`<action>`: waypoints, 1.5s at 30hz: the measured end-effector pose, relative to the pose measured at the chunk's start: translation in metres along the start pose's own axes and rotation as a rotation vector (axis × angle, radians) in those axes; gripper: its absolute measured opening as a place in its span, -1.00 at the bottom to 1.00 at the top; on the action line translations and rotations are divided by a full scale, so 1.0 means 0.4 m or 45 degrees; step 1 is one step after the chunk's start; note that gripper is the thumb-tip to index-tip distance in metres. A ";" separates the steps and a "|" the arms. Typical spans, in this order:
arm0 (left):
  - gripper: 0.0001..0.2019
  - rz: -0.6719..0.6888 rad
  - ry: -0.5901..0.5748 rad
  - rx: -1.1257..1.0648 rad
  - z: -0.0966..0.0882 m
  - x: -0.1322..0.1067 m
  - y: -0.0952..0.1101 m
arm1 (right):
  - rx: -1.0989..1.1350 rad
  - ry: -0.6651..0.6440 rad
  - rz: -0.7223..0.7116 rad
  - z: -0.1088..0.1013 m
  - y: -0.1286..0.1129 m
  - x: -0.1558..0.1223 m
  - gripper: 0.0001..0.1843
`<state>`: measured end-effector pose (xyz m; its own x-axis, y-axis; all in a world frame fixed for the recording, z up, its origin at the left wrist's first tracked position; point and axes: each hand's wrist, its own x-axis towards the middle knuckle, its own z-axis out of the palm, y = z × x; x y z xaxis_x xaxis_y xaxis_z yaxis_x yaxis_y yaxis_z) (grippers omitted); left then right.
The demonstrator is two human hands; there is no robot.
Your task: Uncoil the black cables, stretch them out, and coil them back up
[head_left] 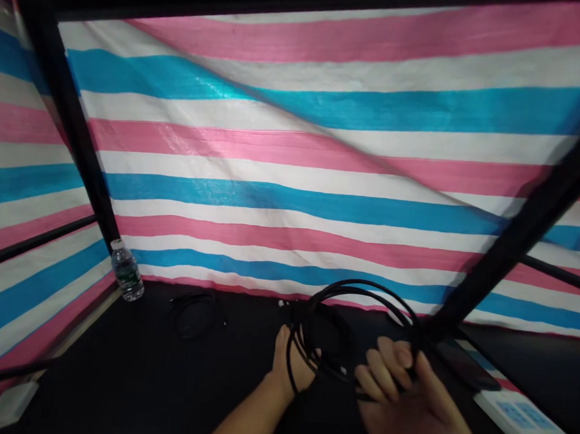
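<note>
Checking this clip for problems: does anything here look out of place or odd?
The striped tarp behind the black tabletop sags in a long diagonal fold, cutting across its level stripes, so it hangs slack.

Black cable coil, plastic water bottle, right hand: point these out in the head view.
black cable coil (359, 289), head view, top of the loop
plastic water bottle (128, 274), head view, middle of the bottle's body
right hand (403, 397), head view, middle of the hand
</note>
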<state>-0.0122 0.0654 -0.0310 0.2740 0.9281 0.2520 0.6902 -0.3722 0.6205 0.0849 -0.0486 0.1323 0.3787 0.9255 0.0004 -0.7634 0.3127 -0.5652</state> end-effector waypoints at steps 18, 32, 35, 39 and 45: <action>-0.58 -0.027 0.084 0.187 -0.075 -0.038 -0.122 | 0.167 -0.122 0.265 0.041 0.123 -0.018 -0.67; -0.36 -0.222 0.164 -0.844 -0.342 -0.107 -0.099 | 0.193 -0.081 0.481 0.041 0.135 0.005 -0.61; -0.32 -0.343 -0.094 -1.561 -0.444 -0.153 -0.061 | 0.118 -0.120 0.657 0.030 0.142 0.028 -0.55; -0.49 -0.311 -0.410 -1.841 -0.515 -0.202 -0.020 | -0.198 -0.246 0.855 0.015 0.151 0.047 -0.52; -0.66 -0.514 -0.395 -1.994 -0.512 -0.215 0.033 | -0.748 -0.532 0.650 0.012 0.156 0.027 -0.55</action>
<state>-0.1637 -0.0204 0.1076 0.5039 0.8536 -0.1321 -0.5081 0.4166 0.7539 0.0387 -0.0181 0.1010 -0.2450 0.9606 -0.1313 -0.3511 -0.2141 -0.9115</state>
